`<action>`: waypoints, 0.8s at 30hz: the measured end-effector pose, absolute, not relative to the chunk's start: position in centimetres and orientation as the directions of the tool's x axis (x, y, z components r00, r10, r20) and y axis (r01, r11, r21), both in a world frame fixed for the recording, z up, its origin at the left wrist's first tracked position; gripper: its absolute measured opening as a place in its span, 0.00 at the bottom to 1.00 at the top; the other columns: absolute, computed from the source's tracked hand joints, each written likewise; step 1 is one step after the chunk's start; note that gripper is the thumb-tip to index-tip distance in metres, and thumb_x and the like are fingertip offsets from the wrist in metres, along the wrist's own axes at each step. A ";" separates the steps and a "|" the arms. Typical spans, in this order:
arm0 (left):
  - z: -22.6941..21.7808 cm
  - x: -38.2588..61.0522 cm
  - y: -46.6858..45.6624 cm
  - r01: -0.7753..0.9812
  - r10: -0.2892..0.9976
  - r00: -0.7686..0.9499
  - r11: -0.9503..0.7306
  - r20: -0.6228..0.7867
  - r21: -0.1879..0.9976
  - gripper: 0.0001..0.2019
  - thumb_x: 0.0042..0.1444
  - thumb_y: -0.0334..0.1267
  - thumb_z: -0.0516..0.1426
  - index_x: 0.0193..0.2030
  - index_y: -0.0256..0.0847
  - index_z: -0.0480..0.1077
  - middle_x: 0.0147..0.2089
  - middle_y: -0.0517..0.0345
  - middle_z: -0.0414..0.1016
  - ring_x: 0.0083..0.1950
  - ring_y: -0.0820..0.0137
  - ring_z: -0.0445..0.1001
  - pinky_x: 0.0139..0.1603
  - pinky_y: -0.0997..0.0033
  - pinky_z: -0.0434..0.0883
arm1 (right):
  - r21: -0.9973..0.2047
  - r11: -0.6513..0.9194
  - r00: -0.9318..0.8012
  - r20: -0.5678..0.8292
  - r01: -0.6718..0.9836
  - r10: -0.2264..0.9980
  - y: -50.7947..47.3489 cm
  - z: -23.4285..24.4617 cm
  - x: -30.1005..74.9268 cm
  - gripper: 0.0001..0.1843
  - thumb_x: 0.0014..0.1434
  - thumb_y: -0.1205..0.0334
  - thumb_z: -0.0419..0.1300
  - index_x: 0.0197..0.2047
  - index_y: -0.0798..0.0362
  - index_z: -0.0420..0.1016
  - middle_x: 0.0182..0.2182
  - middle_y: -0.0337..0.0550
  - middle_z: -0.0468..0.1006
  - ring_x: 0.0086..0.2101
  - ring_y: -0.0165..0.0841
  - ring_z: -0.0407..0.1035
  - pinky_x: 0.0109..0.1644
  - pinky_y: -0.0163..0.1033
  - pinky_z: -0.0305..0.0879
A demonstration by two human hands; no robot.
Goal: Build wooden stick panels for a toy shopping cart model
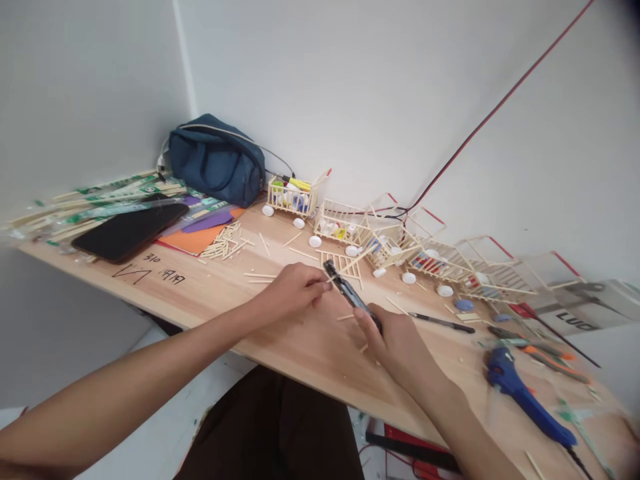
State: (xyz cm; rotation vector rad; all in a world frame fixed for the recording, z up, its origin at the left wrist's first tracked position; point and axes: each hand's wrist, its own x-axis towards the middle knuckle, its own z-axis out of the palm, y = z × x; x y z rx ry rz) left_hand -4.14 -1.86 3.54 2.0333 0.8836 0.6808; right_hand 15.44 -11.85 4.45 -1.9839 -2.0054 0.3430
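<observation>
My left hand (293, 290) rests on the wooden table (300, 347) with its fingers pinched on a thin wooden stick (326, 275) near the jaws of a dark cutter (345, 291). My right hand (393, 340) is closed round the cutter's handles, and the tool points up and left toward the left fingertips. Just beyond the tool lies a small flat grid of sticks (345, 264). Loose wooden sticks (260, 275) lie scattered around both hands.
Several stick-built carts (293, 195) with white bottle-cap wheels line the wall. A blue bag (216, 160), a black phone (127, 230), coloured paper (195, 237) and chopstick packets (100, 200) sit at the left. A black pen (443, 323), a blue glue gun (525, 397) and pliers (540, 350) lie at the right.
</observation>
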 end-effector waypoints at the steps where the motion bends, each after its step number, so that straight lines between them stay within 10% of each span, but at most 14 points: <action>1: 3.6 -5.2 -2.0 0.363 0.807 0.568 -0.419 0.159 0.832 0.16 0.58 0.39 0.52 0.19 0.38 0.65 0.20 0.62 0.66 0.25 0.73 0.65 0.30 0.74 0.58 | -0.365 0.033 -0.019 0.044 0.931 0.999 -11.2 4.6 14.5 0.30 0.66 0.39 0.41 0.29 0.51 0.70 0.21 0.44 0.73 0.23 0.36 0.66 0.29 0.37 0.50; 24: 0.6 -14.6 -1.9 0.526 0.947 0.127 -0.317 0.295 0.789 0.13 0.58 0.39 0.49 0.25 0.39 0.66 0.23 0.61 0.66 0.29 0.70 0.65 0.32 0.73 0.59 | -0.242 0.147 -0.167 -0.065 0.959 0.984 -4.6 4.9 4.3 0.36 0.65 0.36 0.40 0.35 0.56 0.77 0.32 0.56 0.80 0.33 0.41 0.74 0.33 0.38 0.55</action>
